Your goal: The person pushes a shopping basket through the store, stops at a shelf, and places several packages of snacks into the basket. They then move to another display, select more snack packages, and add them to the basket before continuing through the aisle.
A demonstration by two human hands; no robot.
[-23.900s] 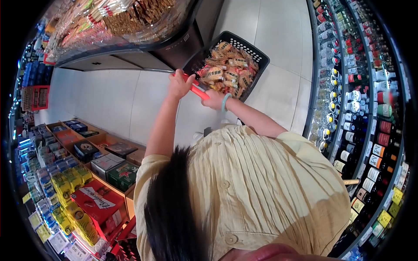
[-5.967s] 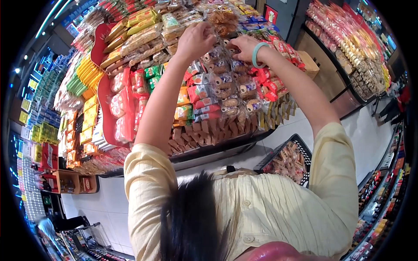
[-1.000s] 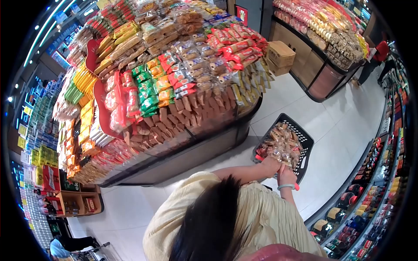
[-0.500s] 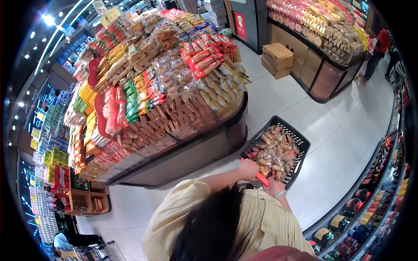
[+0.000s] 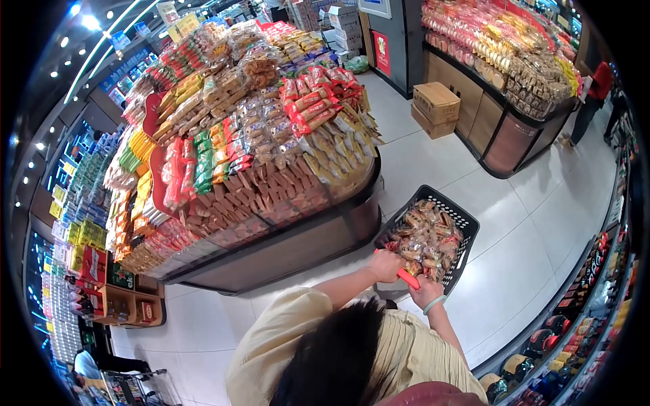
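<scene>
Fingers: my left hand (image 5: 384, 265) and right hand (image 5: 426, 292) grip the red handle (image 5: 408, 278), curled closed.
Basket (image 5: 468, 223): black, full of snack packets (image 5: 426, 237).

No legible text, label or sign anywhere.

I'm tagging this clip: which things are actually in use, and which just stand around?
In use: left hand, right hand, red handle, black basket, snack packets.
Standing around: snack display, cardboard boxes, bottle shelves.
</scene>
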